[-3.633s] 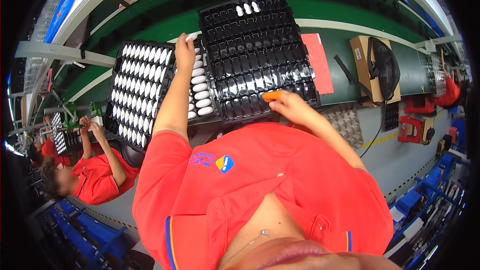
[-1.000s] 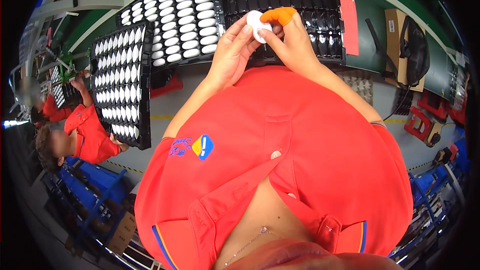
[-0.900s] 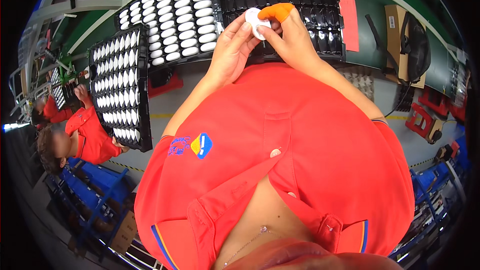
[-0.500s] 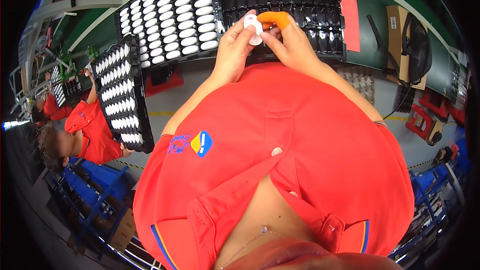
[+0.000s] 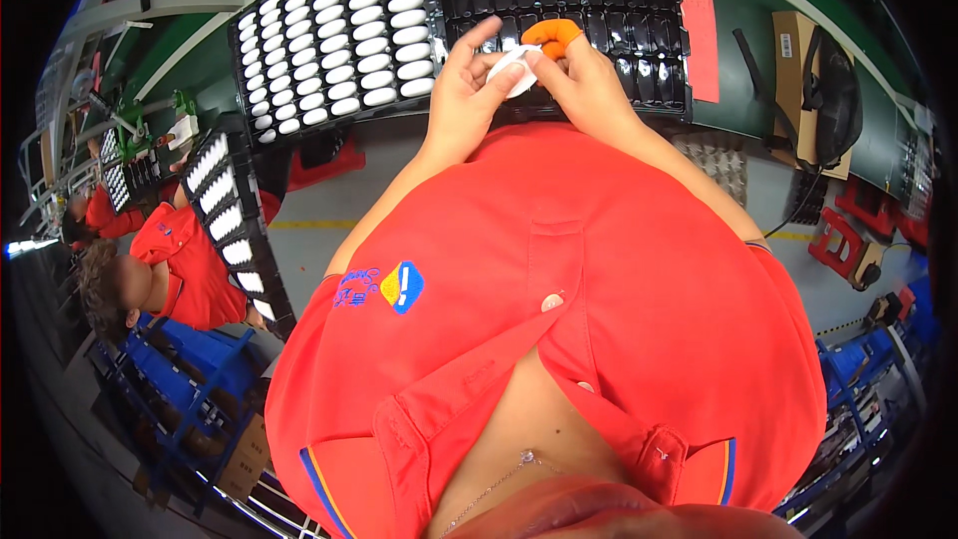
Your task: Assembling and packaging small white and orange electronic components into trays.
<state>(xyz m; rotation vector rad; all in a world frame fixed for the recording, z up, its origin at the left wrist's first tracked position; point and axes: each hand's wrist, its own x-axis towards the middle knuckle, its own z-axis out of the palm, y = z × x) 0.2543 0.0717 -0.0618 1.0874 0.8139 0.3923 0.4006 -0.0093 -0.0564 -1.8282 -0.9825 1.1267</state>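
Observation:
A small white oval plastic piece (image 5: 521,83) is pinched between my two hands, just above the near edge of the black trays. My left hand (image 5: 461,90) grips its left side with the thumb, index finger raised and pointing away. From the other side my right hand (image 5: 589,85) presses thumb and fingertips on the piece. Orange covers (image 5: 555,32) wrap fingers of that right hand. A black tray (image 5: 439,40) with rows of white oval pieces (image 5: 374,45) lies at left. Beside it, behind my hands, is a black tray with dark pockets (image 5: 639,35).
A co-worker (image 5: 185,260) in a red shirt at left holds another black tray (image 5: 261,230) of white pieces upright. Right of the trays are a pink sheet (image 5: 699,35), a cardboard box (image 5: 791,60) and a black bag (image 5: 838,100) on the green table. Red stools (image 5: 841,245) stand lower right.
The white piece has turned and tilted between my fingers, and my left index finger has lifted off it. At left, the co-worker's tray has swung to a steeper angle.

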